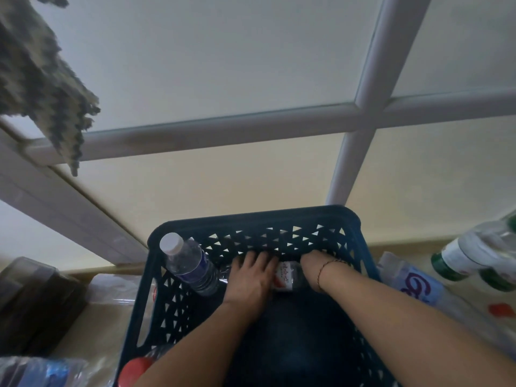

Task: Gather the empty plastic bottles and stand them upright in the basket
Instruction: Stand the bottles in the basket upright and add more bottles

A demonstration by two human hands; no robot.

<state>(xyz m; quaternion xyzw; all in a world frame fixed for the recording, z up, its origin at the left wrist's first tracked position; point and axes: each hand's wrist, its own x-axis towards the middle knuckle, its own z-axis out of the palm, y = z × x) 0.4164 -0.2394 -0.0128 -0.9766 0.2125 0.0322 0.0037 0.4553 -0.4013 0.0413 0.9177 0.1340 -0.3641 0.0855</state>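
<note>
We see a pale floor (92,325) carrying a dark basket (251,219) at lower centre, loose bottles (418,277) at right, and a dark box (33,297) at left.

1. The basket (252,219) is dark navy with triangular cut-outs.
2. The upright bottle (190,265) has a white cap and blue label.
3. The red-capped bottle (134,370) sits bottom left.
4. The hanging cloth (42,79) is olive-and-dark checked.

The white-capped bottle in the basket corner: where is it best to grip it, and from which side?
Probably at the neck, just under the white cap, coming from above. The bottle leans in the far-left corner of the basket, with walls close on two sides and the left hand beside its body; only the top is free.
</note>
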